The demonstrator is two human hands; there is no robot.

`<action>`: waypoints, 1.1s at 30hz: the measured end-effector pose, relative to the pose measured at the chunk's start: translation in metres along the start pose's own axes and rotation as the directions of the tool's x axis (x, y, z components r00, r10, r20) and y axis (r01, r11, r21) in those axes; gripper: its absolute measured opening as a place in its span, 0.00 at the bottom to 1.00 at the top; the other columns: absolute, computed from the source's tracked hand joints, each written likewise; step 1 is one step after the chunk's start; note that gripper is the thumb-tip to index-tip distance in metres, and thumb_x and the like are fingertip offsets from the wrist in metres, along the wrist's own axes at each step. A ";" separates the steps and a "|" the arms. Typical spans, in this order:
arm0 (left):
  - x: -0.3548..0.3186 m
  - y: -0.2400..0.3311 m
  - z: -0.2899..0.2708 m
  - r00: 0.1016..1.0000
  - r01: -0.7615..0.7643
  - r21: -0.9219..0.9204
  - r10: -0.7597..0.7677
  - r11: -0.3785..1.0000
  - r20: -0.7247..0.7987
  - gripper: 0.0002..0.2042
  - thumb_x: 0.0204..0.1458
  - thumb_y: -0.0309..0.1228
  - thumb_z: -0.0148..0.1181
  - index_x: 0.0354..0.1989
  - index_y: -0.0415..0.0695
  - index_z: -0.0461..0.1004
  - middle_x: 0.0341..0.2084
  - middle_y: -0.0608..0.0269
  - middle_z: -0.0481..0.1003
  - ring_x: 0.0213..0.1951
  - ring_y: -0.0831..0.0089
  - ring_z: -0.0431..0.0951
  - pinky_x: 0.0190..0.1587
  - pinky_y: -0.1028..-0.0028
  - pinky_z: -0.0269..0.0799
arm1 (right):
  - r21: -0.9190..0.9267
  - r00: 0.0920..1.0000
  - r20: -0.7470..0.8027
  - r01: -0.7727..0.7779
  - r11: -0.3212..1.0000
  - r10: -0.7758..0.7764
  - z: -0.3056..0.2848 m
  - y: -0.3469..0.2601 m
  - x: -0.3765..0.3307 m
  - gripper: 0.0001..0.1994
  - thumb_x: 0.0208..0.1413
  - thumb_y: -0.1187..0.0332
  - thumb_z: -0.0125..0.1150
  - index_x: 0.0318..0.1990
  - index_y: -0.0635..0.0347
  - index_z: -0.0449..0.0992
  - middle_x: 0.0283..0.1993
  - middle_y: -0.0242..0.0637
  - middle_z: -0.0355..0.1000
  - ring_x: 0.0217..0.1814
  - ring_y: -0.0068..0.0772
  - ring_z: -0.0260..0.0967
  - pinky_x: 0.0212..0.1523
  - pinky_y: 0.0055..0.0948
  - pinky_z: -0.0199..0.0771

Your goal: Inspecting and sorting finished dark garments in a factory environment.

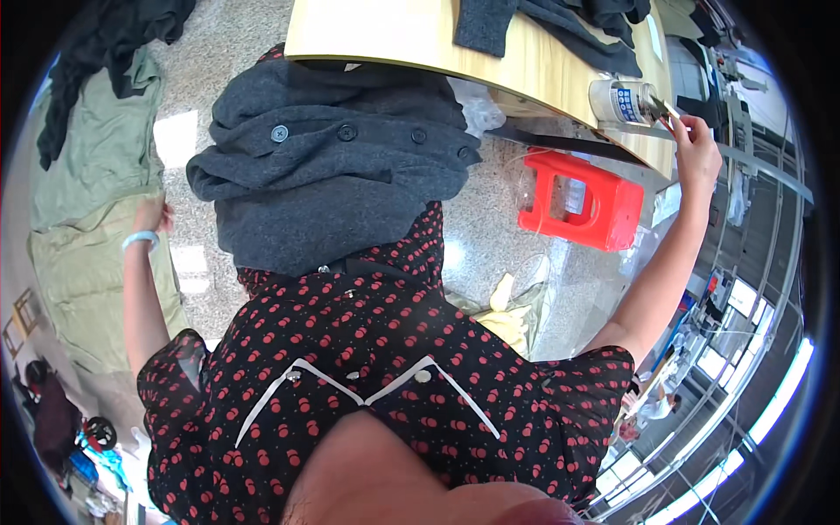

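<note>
A dark grey buttoned coat (332,166) lies bunched on my lap, partly under the edge of a wooden table (394,39). My left hand (150,215), with a pale blue wristband, reaches out to the side and rests against a pile of green garments (96,175); its fingers are hidden, so its grip is unclear. My right hand (697,144) is raised at the table's right end, pinching a small thin metal tool (667,109) beside a clear jar (619,101) with a blue and white label.
More dark garments (560,26) lie on the table. A red plastic stool (579,199) stands on the speckled floor to the right, with clear plastic bags (516,302) near it. Dark cloth (105,52) lies over the green pile. Metal racks run along the right rim.
</note>
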State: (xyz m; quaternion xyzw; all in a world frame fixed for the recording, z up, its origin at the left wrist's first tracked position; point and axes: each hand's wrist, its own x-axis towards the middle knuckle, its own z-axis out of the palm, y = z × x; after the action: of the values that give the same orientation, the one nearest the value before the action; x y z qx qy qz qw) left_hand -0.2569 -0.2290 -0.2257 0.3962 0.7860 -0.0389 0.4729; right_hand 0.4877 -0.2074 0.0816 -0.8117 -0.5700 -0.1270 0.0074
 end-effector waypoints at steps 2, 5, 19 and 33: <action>-0.004 0.020 0.002 0.964 -0.254 0.007 0.253 0.967 -0.078 0.16 0.53 0.37 0.45 0.24 0.37 0.72 0.13 0.61 0.71 0.16 0.72 0.71 0.22 0.74 0.66 | -0.126 1.000 -0.003 0.024 0.992 -0.024 0.006 0.009 0.019 0.15 0.49 0.55 0.54 0.34 0.57 0.74 0.28 0.42 0.72 0.32 0.44 0.70 0.34 0.34 0.67; -0.018 0.048 0.019 0.832 -0.534 -0.083 0.505 0.842 -0.228 0.13 0.53 0.35 0.47 0.36 0.37 0.72 0.20 0.59 0.73 0.22 0.74 0.73 0.25 0.75 0.67 | -0.207 0.998 0.031 0.062 0.976 -0.057 0.004 0.018 0.039 0.16 0.47 0.54 0.55 0.33 0.57 0.75 0.30 0.41 0.73 0.33 0.42 0.71 0.34 0.33 0.67; -0.120 0.119 0.038 0.409 -0.814 0.474 0.910 0.335 0.061 0.14 0.45 0.32 0.55 0.41 0.39 0.68 0.38 0.55 0.67 0.44 0.58 0.67 0.48 0.67 0.62 | -0.332 0.964 0.267 0.108 0.937 -0.016 0.025 0.039 0.057 0.17 0.49 0.52 0.51 0.36 0.56 0.74 0.34 0.45 0.72 0.38 0.46 0.69 0.38 0.35 0.66; -0.137 0.103 0.036 0.446 -0.841 0.370 0.893 0.395 0.063 0.18 0.34 0.31 0.65 0.22 0.41 0.57 0.18 0.55 0.61 0.25 0.55 0.65 0.27 0.66 0.61 | 0.740 0.572 0.058 0.526 0.419 -0.819 0.035 -0.278 -0.116 0.11 0.50 0.67 0.56 0.40 0.62 0.72 0.39 0.42 0.70 0.43 0.36 0.68 0.44 0.27 0.66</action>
State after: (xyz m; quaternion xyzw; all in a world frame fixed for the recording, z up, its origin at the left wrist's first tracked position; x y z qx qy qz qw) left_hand -0.1310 -0.2546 -0.1074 0.8256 0.4751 0.1040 0.2862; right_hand 0.2002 -0.2118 -0.0144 -0.4514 -0.8450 0.2625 0.1154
